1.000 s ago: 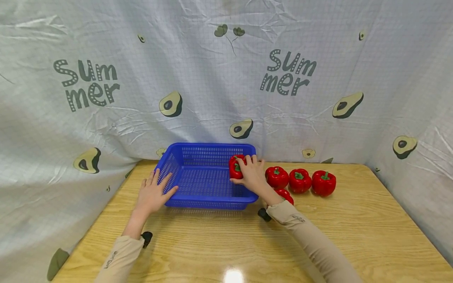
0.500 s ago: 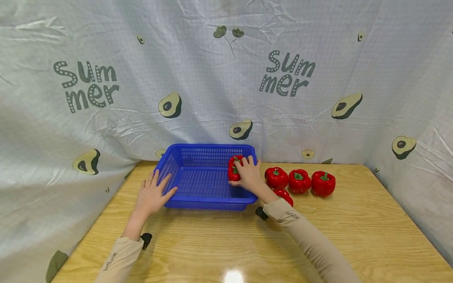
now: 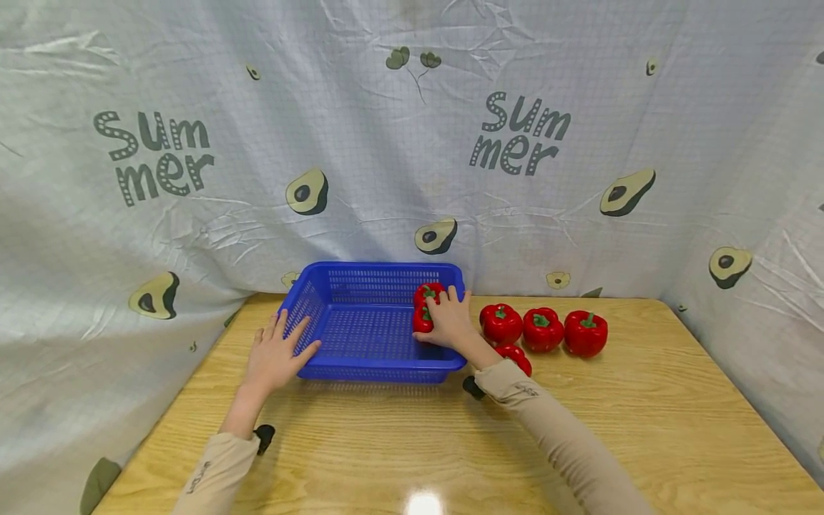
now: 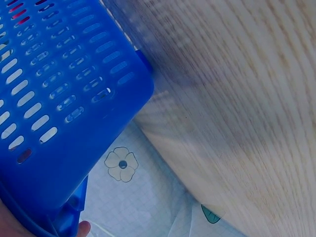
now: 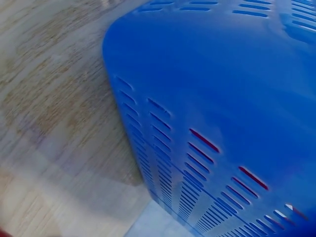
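Observation:
A blue slotted plastic basket (image 3: 380,363) sits on the wooden table against the cloth backdrop. My left hand (image 3: 273,357) rests on its left rim with fingers spread. Inside, by the right wall, are two red bell peppers one behind the other. My right hand (image 3: 449,322) reaches over the right rim and grips the front bell pepper (image 3: 422,321), thumb on its near side and fingers over the top. The rear bell pepper (image 3: 428,290) lies just behind it, partly hidden by the fingers. Both wrist views show mostly the basket's outer wall (image 4: 113,89), with red behind some slots.
Right of the basket, bell peppers stand in a row: one (image 3: 501,325) nearest, another (image 3: 543,330) in the middle, a third (image 3: 585,334) at the end. A further bell pepper (image 3: 517,357) is partly hidden by my right forearm. The backdrop cloth (image 3: 360,129) borders the table.
My right hand has shifted slightly left and toward me with the front bell pepper, and more of the rear one shows behind it. The left hand has stayed on the rim.

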